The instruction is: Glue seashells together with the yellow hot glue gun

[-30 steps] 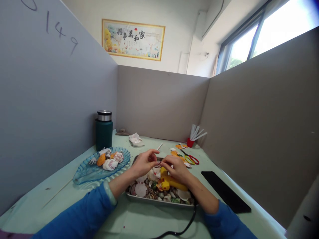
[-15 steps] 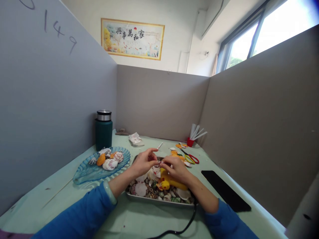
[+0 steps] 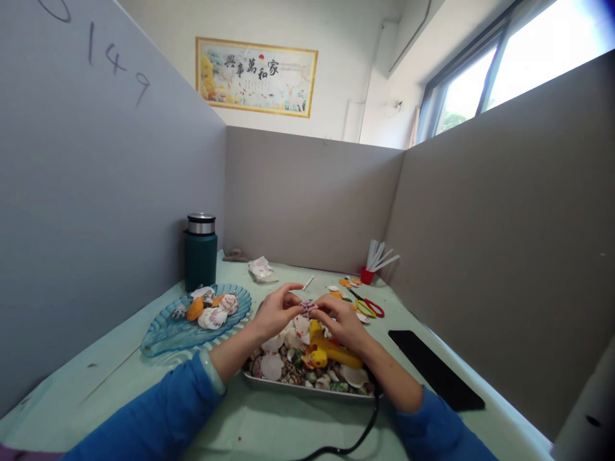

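Head view: nearest you, the tray (image 3: 307, 388) of shells holds a yellow glue gun (image 3: 336, 354), close by your right hand (image 3: 342, 320). Above the tray's far part, a small purplish piece (image 3: 308, 308) sits between your right and left hand (image 3: 277, 313), equally near both, pinched by both sets of fingertips; its long axis is too small to tell. Beyond: green-covered table (image 3: 293, 276), grey partition (image 3: 312, 198), wall picture (image 3: 257, 77).
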`<state>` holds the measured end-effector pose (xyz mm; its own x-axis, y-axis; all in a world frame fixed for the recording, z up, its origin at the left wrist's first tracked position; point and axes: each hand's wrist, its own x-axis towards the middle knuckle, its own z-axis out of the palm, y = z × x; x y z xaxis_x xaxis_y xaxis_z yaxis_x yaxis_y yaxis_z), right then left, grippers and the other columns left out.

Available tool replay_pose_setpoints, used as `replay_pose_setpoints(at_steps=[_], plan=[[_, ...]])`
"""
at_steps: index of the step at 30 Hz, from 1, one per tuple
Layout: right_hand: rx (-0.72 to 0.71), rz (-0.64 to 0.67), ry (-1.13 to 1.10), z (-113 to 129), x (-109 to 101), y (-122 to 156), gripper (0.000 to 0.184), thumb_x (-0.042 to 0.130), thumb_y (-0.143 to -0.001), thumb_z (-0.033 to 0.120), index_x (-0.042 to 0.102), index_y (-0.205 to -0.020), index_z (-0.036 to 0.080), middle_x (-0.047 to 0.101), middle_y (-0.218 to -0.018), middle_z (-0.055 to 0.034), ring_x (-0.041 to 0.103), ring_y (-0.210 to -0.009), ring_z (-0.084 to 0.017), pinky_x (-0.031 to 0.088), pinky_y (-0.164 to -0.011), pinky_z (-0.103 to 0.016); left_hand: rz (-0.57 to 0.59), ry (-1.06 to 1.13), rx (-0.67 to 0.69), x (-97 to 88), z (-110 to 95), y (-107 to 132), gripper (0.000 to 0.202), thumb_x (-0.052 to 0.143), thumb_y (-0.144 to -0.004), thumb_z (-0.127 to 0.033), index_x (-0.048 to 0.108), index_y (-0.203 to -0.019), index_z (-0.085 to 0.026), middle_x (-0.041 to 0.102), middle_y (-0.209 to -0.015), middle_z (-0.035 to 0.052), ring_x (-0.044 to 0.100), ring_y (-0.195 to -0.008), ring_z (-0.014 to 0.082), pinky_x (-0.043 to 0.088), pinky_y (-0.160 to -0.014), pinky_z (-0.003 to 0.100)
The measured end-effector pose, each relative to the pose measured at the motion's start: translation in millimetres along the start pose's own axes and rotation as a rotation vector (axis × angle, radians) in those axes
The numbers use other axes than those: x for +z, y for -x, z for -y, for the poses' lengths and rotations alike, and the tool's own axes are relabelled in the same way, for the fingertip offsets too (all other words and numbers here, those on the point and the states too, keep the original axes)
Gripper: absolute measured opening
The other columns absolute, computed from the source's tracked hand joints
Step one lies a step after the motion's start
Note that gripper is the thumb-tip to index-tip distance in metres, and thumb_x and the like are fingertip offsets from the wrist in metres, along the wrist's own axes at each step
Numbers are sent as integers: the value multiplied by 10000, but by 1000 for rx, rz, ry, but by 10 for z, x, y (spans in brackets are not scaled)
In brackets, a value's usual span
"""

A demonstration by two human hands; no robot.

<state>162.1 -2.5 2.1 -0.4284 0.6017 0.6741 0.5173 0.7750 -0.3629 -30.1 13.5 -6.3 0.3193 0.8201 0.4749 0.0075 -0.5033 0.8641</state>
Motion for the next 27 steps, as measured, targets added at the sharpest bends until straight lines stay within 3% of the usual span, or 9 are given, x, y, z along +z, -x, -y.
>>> replay_pose_setpoints(at_steps=[4, 12, 19, 27], plan=[[0, -55, -3, -1, -4, -1, 188, 521, -863, 338, 621, -810, 186, 620, -756, -35, 545, -705, -146, 409, -661, -262, -11, -53, 22, 0, 6, 5, 474, 641, -725, -277, 485, -1158, -162, 644, -772, 23, 617, -756, 153, 476, -722, 282], [-26, 54, 72, -11, 13, 14, 253, 506, -870, 364, 596, -729, 175, 585, -681, -14, 510, -642, -122, 389, -635, -251, 16, -35, 35, 19, -81, 42, 493, 639, -736, -300, 466, -1172, -149, 680, -862, 66, 637, -814, 171, 492, -781, 315], [4, -67, 39, 22, -20, 1, 191, 560, -837, 365, 630, -823, 188, 632, -756, -40, 545, -708, -153, 412, -667, -276, 3, -23, 14, 14, -98, 50, 524, 646, -732, -332, 465, -1188, -152, 687, -867, 73, 648, -808, 178, 503, -761, 313], [-70, -50, 32, 77, -46, 0, 149, 532, -859, 313, 603, -834, 184, 614, -760, -46, 531, -711, -156, 408, -699, -298, 53, -91, 46, 23, -137, 66, 503, 621, -756, -296, 453, -1206, -147, 685, -892, 78, 640, -820, 175, 497, -786, 325]])
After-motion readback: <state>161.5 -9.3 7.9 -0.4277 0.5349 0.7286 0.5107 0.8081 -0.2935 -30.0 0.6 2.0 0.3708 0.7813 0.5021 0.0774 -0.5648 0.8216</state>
